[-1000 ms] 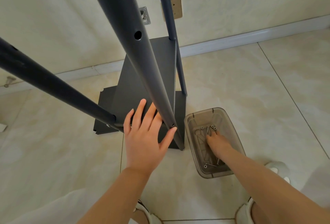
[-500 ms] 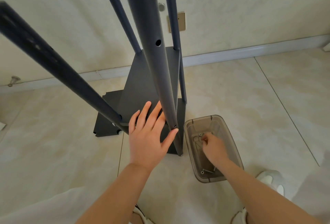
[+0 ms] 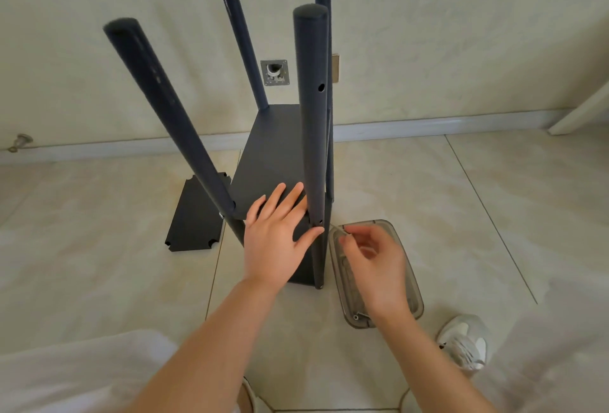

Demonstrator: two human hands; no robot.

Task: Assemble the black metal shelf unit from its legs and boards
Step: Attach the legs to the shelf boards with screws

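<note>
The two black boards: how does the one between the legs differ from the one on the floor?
The raised board sits among the four legs, above the floor; the loose board lies flat on the floor to their left. The left hand rests on the raised board; no hand is on the loose board. The loose board's notched corners show; the raised board's do not. Both are black and rectangular.

Beige tiled floor (image 3: 461, 215), white baseboard (image 3: 428, 124), metal wall plate (image 3: 275, 72), door stopper (image 3: 21, 142), white sneaker (image 3: 463, 343)
</note>
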